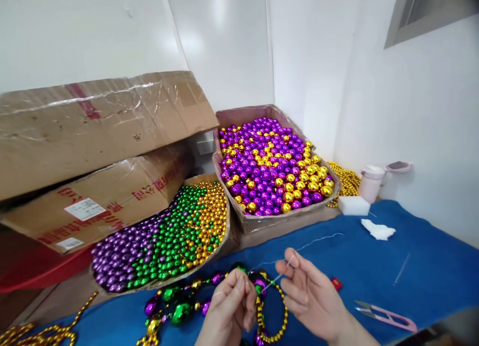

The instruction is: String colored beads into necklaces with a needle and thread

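My left hand (234, 302) is closed in a pinch, with white thread (318, 238) at its fingertips. To its right, my right hand (312, 298) pinches the same pale strand between thumb and forefinger, its other fingers loosely curled. Between the hands the strand runs straight and slanting; whether part of it is a needle I cannot tell. A loose end of thread trails over the blue cloth. Under and behind my hands lies a bead necklace (181, 312) of large green, purple and gold beads. A loop of small gold beads (286, 311) shows between the hands, partly hidden.
Pink-handled thread snips (389, 317) lie on the blue cloth (430, 256) at right, near a small red item (336, 284). Behind stand a box of purple and gold beads (254, 221), a tray of mixed beads (160, 256), cardboard boxes (123, 196) and a white foam block (354, 205).
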`<state>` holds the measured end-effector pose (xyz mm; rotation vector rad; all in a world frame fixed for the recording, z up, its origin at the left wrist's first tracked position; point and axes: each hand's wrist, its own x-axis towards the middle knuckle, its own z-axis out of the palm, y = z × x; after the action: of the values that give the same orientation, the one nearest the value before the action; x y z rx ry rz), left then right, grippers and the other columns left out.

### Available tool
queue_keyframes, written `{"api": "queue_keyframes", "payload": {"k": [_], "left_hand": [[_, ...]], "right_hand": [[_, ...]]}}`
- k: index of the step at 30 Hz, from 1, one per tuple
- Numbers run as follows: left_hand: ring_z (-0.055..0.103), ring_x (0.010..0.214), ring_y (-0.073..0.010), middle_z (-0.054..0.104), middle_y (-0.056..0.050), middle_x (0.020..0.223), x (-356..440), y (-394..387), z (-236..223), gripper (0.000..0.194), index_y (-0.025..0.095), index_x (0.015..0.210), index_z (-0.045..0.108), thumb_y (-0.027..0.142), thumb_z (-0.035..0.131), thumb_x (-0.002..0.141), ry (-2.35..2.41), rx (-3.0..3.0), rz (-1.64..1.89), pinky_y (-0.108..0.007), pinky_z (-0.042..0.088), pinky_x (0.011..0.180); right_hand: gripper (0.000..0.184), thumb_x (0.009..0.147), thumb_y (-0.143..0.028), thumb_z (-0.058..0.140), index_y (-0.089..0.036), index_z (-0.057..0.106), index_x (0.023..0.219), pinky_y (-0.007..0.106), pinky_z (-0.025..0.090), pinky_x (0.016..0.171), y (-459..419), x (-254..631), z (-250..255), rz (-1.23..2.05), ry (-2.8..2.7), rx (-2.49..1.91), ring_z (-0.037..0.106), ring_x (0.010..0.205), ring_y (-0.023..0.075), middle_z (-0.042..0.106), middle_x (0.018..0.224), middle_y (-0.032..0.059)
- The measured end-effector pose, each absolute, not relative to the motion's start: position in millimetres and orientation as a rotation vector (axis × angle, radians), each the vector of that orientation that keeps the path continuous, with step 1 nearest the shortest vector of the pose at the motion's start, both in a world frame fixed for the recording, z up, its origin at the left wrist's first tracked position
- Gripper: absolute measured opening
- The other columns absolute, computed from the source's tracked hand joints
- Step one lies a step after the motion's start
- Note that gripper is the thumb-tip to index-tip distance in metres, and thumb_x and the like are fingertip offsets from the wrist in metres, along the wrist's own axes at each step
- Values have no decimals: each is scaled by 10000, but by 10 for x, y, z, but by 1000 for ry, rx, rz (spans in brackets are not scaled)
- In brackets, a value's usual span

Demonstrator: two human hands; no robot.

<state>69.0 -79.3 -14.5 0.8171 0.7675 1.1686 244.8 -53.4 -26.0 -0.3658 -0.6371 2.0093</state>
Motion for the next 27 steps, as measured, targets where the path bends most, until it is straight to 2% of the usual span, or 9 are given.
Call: {"api": "queue_keyframes", "payload": {"k": [3, 7, 10, 12, 14, 17, 19, 22, 27], "left_hand": [[305, 410, -47, 459, 49, 529, 675, -816, -63, 317, 173, 666, 471, 398, 587, 856, 790, 914, 1125, -194, 207, 413], [281, 464, -64, 413, 49, 530, 566, -880, -77, 362, 165, 625, 470, 430, 617, 824, 864, 1056, 1104, -210, 180, 438], [289, 454, -69, 429, 48, 515, 535, -922, -107, 366, 170, 633, 467, 446, 582, 842, 964, 1119, 1049, -220, 178, 445], [335, 486, -86, 469, 34, 546, 567, -925, -49, 336, 172, 653, 478, 419, 546, 871, 1029, 1175, 1075, -223, 233, 472], [384, 553, -110, 504, 18, 594, 621, -896, 73, 309, 173, 670, 497, 382, 512, 898, 1080, 1267, 1115, -232, 293, 526], [420, 609, -126, 529, 10, 637, 700, -796, 296, 286, 176, 694, 515, 351, 487, 918, 1072, 1412, 1103, -242, 327, 571], [431, 624, -125, 532, 13, 655, 738, -713, 445, 272, 176, 705, 515, 332, 481, 925, 1041, 1487, 1114, -244, 335, 585], [420, 602, -116, 515, 26, 637, 772, -611, 708, 258, 180, 707, 506, 305, 477, 931, 987, 1567, 1163, -245, 323, 566], [399, 559, -102, 486, 38, 614, 766, -536, 1348, 246, 182, 698, 493, 277, 487, 924, 890, 1648, 1263, -249, 293, 528]], "right_hand": [[303, 849, -419, 576, -235, 365, 732, 208, 171, 425, -495, 2456, -101, 2007, -707, -283, 248, 434, 54, 303, 530, -105], [298, 916, -327, 521, -205, 362, 696, 216, 162, 464, -533, 2519, -192, 1984, -827, -363, 231, 478, 45, 253, 589, -94], [301, 958, -382, 417, -221, 334, 717, 221, 184, 477, -590, 2594, -310, 1866, -1043, -582, 222, 502, 63, 221, 611, -94], [281, 961, -410, 404, -221, 382, 754, 227, 222, 501, -602, 2635, -297, 1747, -1204, -717, 261, 524, 71, 259, 617, -92], [152, 961, -365, 427, -228, 491, 946, 234, 293, 560, -578, 2656, -204, 1491, -1521, -853, 377, 573, 83, 396, 652, -76], [329, 963, -260, 380, -232, 421, 1288, 293, 393, 671, -484, 2643, -3, 503, -2266, -1019, 534, 734, 156, 590, 811, 7], [277, 952, -235, 365, -193, 556, 1147, 317, 409, 658, -400, 2620, 144, -37, -2472, -986, 539, 744, 192, 613, 812, 48], [306, 947, -260, 373, -181, 604, 763, 310, 371, 611, -266, 2609, 429, -261, -2489, -923, 479, 688, 187, 569, 729, 52], [360, 961, -277, 318, -174, 573, 728, 319, 325, 641, -44, 2625, 1171, -508, -2476, -722, 408, 711, 174, 537, 756, 51]]}}
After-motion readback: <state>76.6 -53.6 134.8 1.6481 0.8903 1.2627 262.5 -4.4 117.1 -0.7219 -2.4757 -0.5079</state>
